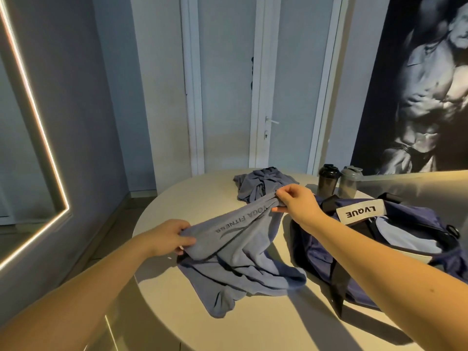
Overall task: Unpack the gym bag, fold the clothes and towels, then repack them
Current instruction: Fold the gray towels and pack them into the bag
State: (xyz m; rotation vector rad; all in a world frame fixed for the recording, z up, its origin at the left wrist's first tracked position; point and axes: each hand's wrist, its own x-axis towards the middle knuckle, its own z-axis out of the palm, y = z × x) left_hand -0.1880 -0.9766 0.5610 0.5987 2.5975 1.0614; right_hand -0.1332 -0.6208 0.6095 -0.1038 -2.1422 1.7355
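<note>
Two bare hands on one blue-grey towel. The left hand grips one bunched end, fingers and thumb curled round the cloth; the right hand pinches the far end between thumb and curled fingers — the edge between them is drawn taut and held off the round beige table, its dark print "YOGA FITNESS" reading upside down from this side. The rest of the towel sags below that edge and lies rumpled on the table, towards its near middle. One navy gym bag rests on the table just right of the towel, under the right forearm, mouth open, black straps running down its side, a pale tag marked "LVQUE" on top; a light-blue patch shows inside, cloth or lining cannot be told. One crumpled blue-grey garment lies at the far side of the table, just beyond the right hand. Behind the bag, upright and side by side — a dark shaker bottle and a grey shaker bottle. Beyond the table: a white door with a lever handle, a black-and-white mural of a muscular torso on the right wall, a light-edged mirror on the left.
</note>
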